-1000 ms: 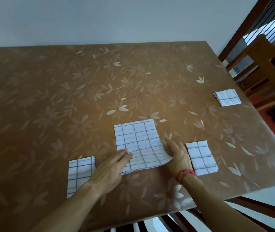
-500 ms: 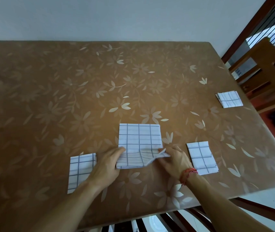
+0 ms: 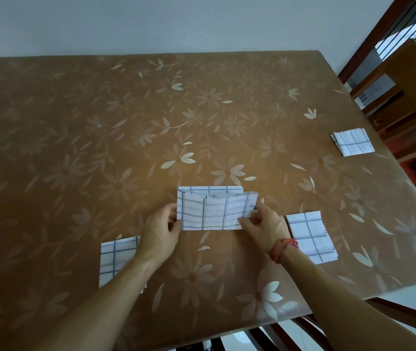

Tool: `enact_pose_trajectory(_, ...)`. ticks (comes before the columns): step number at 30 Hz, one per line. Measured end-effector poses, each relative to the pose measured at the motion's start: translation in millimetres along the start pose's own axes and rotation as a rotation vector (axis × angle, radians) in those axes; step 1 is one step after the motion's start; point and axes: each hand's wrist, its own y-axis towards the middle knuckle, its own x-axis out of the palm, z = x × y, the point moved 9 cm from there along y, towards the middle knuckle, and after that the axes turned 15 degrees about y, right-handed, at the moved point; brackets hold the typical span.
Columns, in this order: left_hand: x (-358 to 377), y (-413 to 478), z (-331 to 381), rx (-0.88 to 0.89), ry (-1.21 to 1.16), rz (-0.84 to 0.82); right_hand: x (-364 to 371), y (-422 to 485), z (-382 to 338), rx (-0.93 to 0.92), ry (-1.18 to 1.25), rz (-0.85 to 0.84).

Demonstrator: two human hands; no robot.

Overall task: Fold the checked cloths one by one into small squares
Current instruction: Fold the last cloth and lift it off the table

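**While both hands pinch its ends, one cloth lies doubled at the near middle**

Where the wall meets its far edge, the worktop begins, a wide brown surface with a pale flower and leaf pattern that fills most of the view. Off its right side stands a wooden chair, set in front of dark window bars.

Near the middle of the front edge lies the cloth, white with dark checks, laid double into a wide strip. Its upper layer is rumpled and slightly lifted. The far edge of this layer stops short of the lower layer, so a narrow band of that layer shows behind it.

Three checked cloths already folded small lie flat around it. The left square sits near the front edge, partly hidden under the left forearm. The right square lies just beside the right wrist. The far square rests well apart from the others, close to the right edge.

The left hand pinches the cloth's left end, fingers curled round it. The right hand pinches the right end in the same way, thumb on top. The two hands are apart, with the strip between them. A red wristband circles the right wrist.
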Motion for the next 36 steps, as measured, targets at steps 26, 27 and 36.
enact_pose_trajectory(26, 38.9, 29.6, -4.4, 0.447, 0.75, -0.282, 143.6, 15.8, -73.8, -0.56, -0.539, -0.289)
enact_pose_trajectory(27, 39.1, 29.8, -5.1, 0.447, 0.747, -0.291, 147.6, 17.9, -69.3, -0.548, -0.561, -0.306)
enact_pose_trajectory(36, 40.5, 30.2, -9.0, 0.423, 0.816, -0.413, 145.4, 23.2, -48.9, -0.513, -0.662, -0.335)
